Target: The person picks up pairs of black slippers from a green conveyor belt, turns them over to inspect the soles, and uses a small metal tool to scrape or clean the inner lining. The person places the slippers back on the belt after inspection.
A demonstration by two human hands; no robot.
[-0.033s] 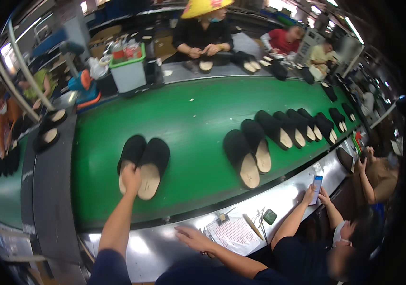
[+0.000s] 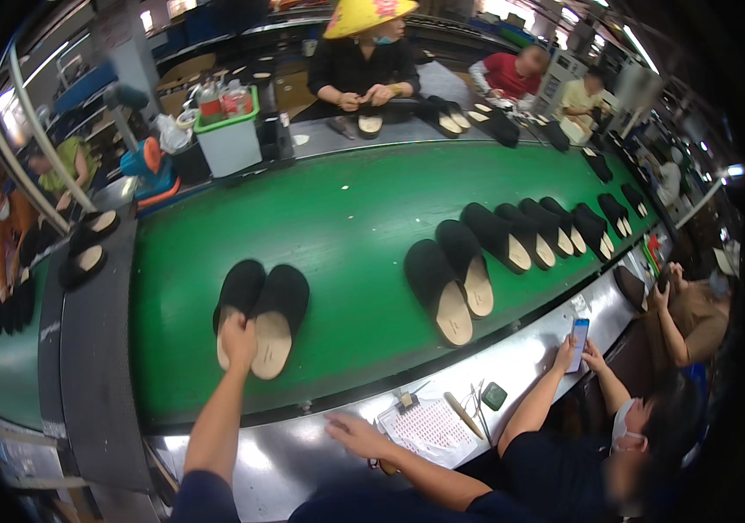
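Observation:
A pair of black slippers with beige insoles lies on the green belt in front of me. My left hand is closed on the left slipper, its fingers over the inner edge of the opening. The fingertips are partly hidden. Touching it on the right is the other slipper of the pair, with its toe pointing away from me. My right hand rests low over the metal ledge, fingers stretched out and holding nothing, beside a sheet on a clipboard.
More black slippers line the belt to the right. On the ledge lie a wooden-handled tool and a dark green object. A co-worker holds a phone at right. Across the belt stands a grey bin near seated people.
The slipper pair and my left hand have shifted slightly toward me. My right hand stays in nearly the same place. The whole view has turned a little.

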